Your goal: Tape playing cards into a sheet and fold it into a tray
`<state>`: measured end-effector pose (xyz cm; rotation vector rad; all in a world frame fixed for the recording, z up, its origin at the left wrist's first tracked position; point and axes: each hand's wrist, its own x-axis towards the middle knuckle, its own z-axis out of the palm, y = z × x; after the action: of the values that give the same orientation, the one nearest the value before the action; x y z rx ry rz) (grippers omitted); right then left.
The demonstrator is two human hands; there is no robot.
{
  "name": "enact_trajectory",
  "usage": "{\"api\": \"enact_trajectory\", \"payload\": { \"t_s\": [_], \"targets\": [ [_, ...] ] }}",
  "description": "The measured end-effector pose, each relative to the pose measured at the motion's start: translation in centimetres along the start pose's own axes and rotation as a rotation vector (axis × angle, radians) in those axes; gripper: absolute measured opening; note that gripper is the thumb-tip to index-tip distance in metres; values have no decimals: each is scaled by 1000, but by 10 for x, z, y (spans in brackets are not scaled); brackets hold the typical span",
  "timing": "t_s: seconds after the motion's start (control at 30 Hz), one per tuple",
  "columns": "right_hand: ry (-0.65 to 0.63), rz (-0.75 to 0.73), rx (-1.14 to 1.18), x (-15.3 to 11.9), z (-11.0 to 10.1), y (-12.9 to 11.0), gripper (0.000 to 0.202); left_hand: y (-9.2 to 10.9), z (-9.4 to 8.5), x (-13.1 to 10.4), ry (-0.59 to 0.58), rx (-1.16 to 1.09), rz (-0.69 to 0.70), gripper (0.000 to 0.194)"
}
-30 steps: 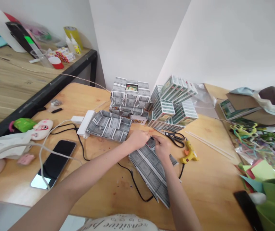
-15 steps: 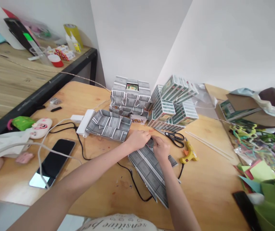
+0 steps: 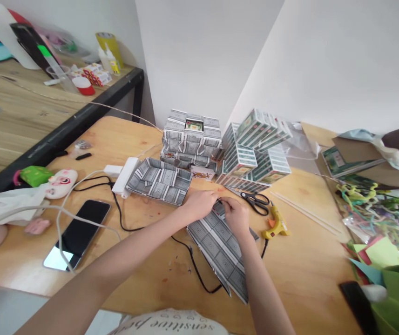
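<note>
Both hands met at the far end of the long panel of playing cards point(image 3: 218, 244), and it was close work! The left hand point(image 3: 201, 204) came in from one side, its knuckles rounded over and its fingertips hidden; whether they were closed on anything could not be told. Opposite it, the right hand point(image 3: 237, 216) bent its fingers inward, tips close to a small dark spot at the panel's end, though what they gripped, if anything, was too small to make out.

The panel itself lay slantwise on the smooth, honey-coloured wooden table point(image 3: 311, 274), grey ornate card backs laid edge to edge in stiff rows, its near end running beneath the right forearm. Just beyond the left hand sat a shallow card tray point(image 3: 160, 181), its walls flared, its inside a patchwork of the same print. Behind that, a blocky card structure point(image 3: 192, 137) rose with crisp folded edges, and beside it came a stepped stack of glossy green-and-white card boxes point(image 3: 255, 153). Near the right hand, black-handled scissors point(image 3: 255, 200) lay flat, with a yellow plastic glue gun point(image 3: 276, 225) alongside and slim, straight white sticks point(image 3: 306, 213) beyond.
</note>
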<state>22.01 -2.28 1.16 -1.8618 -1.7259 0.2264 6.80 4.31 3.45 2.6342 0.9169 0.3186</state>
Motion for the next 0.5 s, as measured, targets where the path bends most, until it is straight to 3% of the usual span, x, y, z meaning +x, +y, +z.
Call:
{"api": "enact_trajectory", "payload": {
  "t_s": [0.17,0.27,0.5],
  "targets": [
    [-180,34,30,0,-12,1,28,-1,10,-13,40,-235,-241,29],
    [-169,0,-43,-4,-11,-1,31,1,14,-17,42,-257,-338,30],
    [-80,-64,-198,-10,0,-8,38,6,11,-16,29,-281,-303,33]
  ]
}}
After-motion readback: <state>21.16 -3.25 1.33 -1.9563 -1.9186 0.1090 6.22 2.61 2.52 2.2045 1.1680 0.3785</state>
